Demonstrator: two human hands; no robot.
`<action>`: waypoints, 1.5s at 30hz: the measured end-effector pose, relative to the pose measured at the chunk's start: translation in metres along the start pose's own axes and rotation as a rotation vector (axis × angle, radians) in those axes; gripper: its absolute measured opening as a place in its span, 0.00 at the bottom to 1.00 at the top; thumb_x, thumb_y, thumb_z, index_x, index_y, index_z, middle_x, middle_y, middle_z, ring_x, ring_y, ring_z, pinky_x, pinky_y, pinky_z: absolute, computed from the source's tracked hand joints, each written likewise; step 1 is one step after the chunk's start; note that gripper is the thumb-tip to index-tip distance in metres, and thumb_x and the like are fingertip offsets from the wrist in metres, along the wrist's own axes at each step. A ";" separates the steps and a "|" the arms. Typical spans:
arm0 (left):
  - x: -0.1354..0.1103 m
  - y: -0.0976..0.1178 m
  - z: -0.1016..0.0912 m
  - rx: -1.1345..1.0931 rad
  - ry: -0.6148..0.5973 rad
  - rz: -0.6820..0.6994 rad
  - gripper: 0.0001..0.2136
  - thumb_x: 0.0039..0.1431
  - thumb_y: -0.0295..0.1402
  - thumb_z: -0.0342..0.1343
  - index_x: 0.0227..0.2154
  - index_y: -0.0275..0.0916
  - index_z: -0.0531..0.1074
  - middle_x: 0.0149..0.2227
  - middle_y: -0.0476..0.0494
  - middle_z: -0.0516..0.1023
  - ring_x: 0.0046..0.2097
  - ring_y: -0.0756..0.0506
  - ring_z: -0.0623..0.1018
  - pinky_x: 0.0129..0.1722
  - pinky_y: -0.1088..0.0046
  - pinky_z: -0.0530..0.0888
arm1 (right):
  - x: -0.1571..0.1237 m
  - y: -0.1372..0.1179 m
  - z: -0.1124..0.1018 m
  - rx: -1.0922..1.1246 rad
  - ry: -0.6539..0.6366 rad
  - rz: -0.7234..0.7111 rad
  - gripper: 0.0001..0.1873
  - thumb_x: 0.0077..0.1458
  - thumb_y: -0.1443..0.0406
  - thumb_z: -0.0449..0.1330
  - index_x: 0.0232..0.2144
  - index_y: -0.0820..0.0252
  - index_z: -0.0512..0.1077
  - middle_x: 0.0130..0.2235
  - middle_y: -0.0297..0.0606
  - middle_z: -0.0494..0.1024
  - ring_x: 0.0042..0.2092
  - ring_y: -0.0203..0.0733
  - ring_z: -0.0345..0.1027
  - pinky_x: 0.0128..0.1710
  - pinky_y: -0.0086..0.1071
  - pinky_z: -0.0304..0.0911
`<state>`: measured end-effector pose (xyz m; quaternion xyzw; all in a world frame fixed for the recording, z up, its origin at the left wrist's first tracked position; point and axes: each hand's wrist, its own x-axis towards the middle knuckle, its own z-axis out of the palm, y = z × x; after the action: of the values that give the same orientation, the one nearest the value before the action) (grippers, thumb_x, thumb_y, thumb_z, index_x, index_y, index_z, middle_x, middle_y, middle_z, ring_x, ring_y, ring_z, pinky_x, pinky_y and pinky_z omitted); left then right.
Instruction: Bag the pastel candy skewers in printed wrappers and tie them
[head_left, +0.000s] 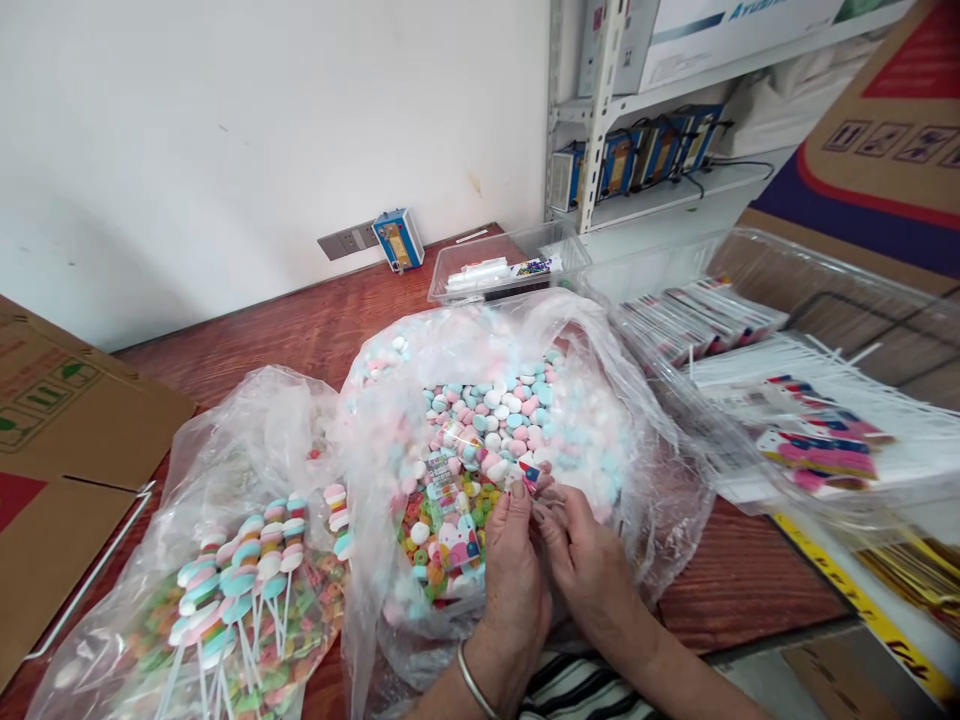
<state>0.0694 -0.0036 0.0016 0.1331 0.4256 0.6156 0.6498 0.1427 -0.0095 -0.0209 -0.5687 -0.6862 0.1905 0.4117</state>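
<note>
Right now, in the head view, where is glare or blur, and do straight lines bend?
Head view: soft even light, faint shadows; white glare on the clear candy bag and the clear tray; head view corners look stretched and smeared, the shelf post leans; left hand and right hand, pinching a small wrapper, are sharp.

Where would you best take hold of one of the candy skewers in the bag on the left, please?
On a candy skewer, I would pinch the bare white stick, coming from the near side. The sticks point toward the person, while the stacked sweets at the far end are rounded and harder to grip.
</note>
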 end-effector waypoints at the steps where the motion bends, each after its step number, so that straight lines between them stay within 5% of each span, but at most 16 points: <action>1: 0.000 0.001 0.000 0.000 -0.007 0.002 0.12 0.57 0.40 0.61 0.37 0.37 0.80 0.41 0.42 0.81 0.44 0.46 0.78 0.50 0.70 0.70 | -0.001 0.003 0.001 -0.094 0.038 -0.057 0.17 0.69 0.61 0.46 0.49 0.67 0.66 0.34 0.46 0.83 0.30 0.46 0.78 0.26 0.32 0.69; 6: -0.004 0.012 -0.001 0.110 -0.058 0.047 0.10 0.57 0.39 0.61 0.34 0.37 0.80 0.37 0.44 0.81 0.41 0.48 0.76 0.46 0.73 0.70 | -0.005 0.012 -0.001 -0.389 0.200 -0.302 0.25 0.68 0.63 0.49 0.63 0.73 0.56 0.40 0.54 0.82 0.30 0.45 0.78 0.28 0.34 0.71; 9: -0.005 0.013 -0.001 0.129 -0.063 0.037 0.11 0.58 0.40 0.60 0.35 0.37 0.80 0.37 0.43 0.81 0.41 0.47 0.76 0.44 0.73 0.70 | -0.002 0.009 -0.008 -0.392 0.151 -0.324 0.29 0.68 0.64 0.49 0.67 0.69 0.49 0.43 0.53 0.82 0.29 0.43 0.76 0.28 0.34 0.70; 13: -0.005 0.012 -0.003 0.189 -0.120 0.028 0.14 0.58 0.42 0.59 0.37 0.36 0.80 0.37 0.42 0.80 0.41 0.45 0.76 0.46 0.70 0.70 | 0.005 0.003 -0.015 -0.303 0.012 -0.374 0.24 0.69 0.68 0.43 0.64 0.70 0.57 0.34 0.45 0.83 0.26 0.42 0.74 0.26 0.33 0.68; 21: -0.003 0.031 -0.007 0.072 -0.130 -0.027 0.09 0.50 0.36 0.67 0.32 0.36 0.81 0.36 0.43 0.81 0.38 0.48 0.78 0.43 0.73 0.73 | -0.001 0.007 -0.016 -0.182 0.050 -0.458 0.22 0.65 0.71 0.49 0.59 0.66 0.65 0.35 0.45 0.82 0.31 0.43 0.74 0.33 0.37 0.68; 23: 0.000 0.031 -0.009 -0.024 -0.106 -0.069 0.09 0.47 0.35 0.69 0.31 0.35 0.81 0.36 0.42 0.82 0.38 0.48 0.78 0.44 0.74 0.73 | -0.002 0.003 -0.015 -0.024 0.010 -0.362 0.19 0.66 0.69 0.47 0.55 0.64 0.68 0.36 0.44 0.82 0.33 0.43 0.75 0.34 0.36 0.69; 28: 0.008 0.023 -0.015 -0.089 -0.020 -0.082 0.09 0.43 0.33 0.71 0.28 0.36 0.80 0.35 0.42 0.82 0.38 0.49 0.79 0.43 0.75 0.73 | -0.002 -0.015 -0.014 0.392 -0.156 0.138 0.13 0.68 0.61 0.45 0.45 0.58 0.68 0.26 0.32 0.76 0.28 0.39 0.72 0.29 0.30 0.66; 31: 0.010 0.020 -0.018 -0.011 -0.022 -0.042 0.08 0.43 0.33 0.70 0.27 0.37 0.80 0.33 0.44 0.82 0.36 0.49 0.79 0.42 0.75 0.73 | 0.002 -0.021 -0.011 0.446 -0.115 0.245 0.12 0.66 0.58 0.49 0.43 0.58 0.66 0.28 0.32 0.74 0.32 0.40 0.71 0.34 0.31 0.66; 34: 0.011 0.020 -0.022 0.133 -0.062 0.043 0.08 0.44 0.35 0.70 0.29 0.39 0.81 0.34 0.45 0.83 0.40 0.47 0.79 0.47 0.72 0.72 | 0.006 -0.021 -0.010 0.624 -0.130 0.353 0.14 0.64 0.54 0.51 0.34 0.57 0.66 0.24 0.28 0.67 0.26 0.36 0.64 0.27 0.28 0.61; 37: 0.008 0.027 -0.031 0.258 -0.152 0.087 0.11 0.44 0.39 0.70 0.31 0.40 0.82 0.38 0.42 0.83 0.46 0.43 0.79 0.53 0.66 0.69 | 0.002 -0.022 -0.010 1.090 -0.339 0.556 0.18 0.59 0.47 0.55 0.34 0.55 0.64 0.17 0.19 0.55 0.16 0.29 0.45 0.17 0.24 0.50; 41: -0.001 0.040 -0.043 0.295 -0.408 -0.148 0.15 0.37 0.43 0.73 0.28 0.40 0.82 0.41 0.36 0.82 0.52 0.33 0.76 0.54 0.55 0.70 | -0.010 -0.023 -0.014 1.594 -0.705 0.648 0.20 0.54 0.47 0.62 0.36 0.52 0.61 0.14 0.13 0.49 0.12 0.26 0.34 0.15 0.23 0.47; 45: -0.011 0.044 -0.043 0.293 -0.371 -0.120 0.12 0.35 0.37 0.74 0.18 0.39 0.78 0.30 0.41 0.80 0.48 0.36 0.78 0.54 0.58 0.72 | -0.021 -0.022 -0.039 1.217 -0.775 0.503 0.18 0.61 0.49 0.52 0.29 0.55 0.61 0.15 0.18 0.55 0.13 0.28 0.48 0.20 0.25 0.55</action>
<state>0.0102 -0.0194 0.0105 0.3112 0.3908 0.4725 0.7261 0.1597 -0.0429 0.0105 -0.2732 -0.4054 0.8090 0.3264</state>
